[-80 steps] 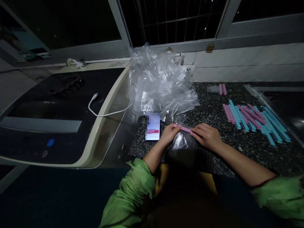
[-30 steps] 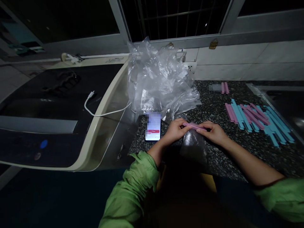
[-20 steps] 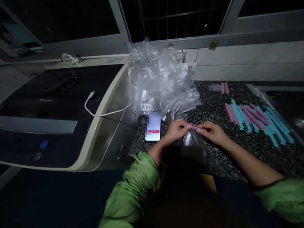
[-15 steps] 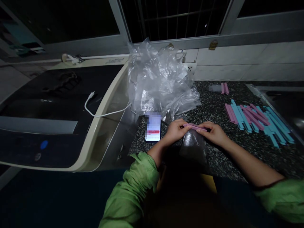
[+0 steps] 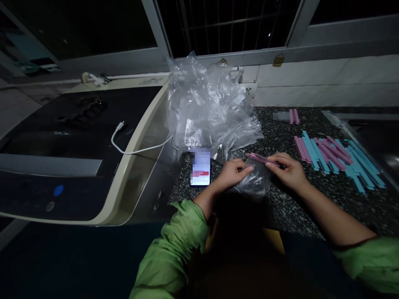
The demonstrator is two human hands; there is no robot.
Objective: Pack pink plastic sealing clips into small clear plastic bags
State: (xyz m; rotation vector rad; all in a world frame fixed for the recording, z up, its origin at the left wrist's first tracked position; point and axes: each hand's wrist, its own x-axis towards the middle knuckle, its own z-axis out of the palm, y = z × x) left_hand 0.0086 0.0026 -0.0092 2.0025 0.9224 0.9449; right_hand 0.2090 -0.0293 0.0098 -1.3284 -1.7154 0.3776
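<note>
My right hand (image 5: pixel 288 169) pinches the slim pink bag-sealing clips (image 5: pixel 260 158) near their right end, thumb towards me. It looks like more than one clip lies together, but the number is hard to make out. Below them hangs a small clear plastic bag (image 5: pixel 256 179), its top edge close against the clips. My left hand (image 5: pixel 234 172) is closed on the bag's left upper edge, thumb laid over the film. Whether the clips are inside the bag's mouth or behind it, I cannot tell.
Pink and blue clips (image 5: pixel 335 153) lie in a loose pile at right; two pink clips (image 5: pixel 294 116) sit behind it on clear film. A lit phone (image 5: pixel 200 176) lies left of my hands. Crumpled plastic bags (image 5: pixel 212 104) stand behind, and a washing machine (image 5: pixel 124 174) borders the left.
The clips have shifted slightly right and up, out of my left fingers. My left thumb now lies on the bag, which has been raised and spread in front of the clips.
</note>
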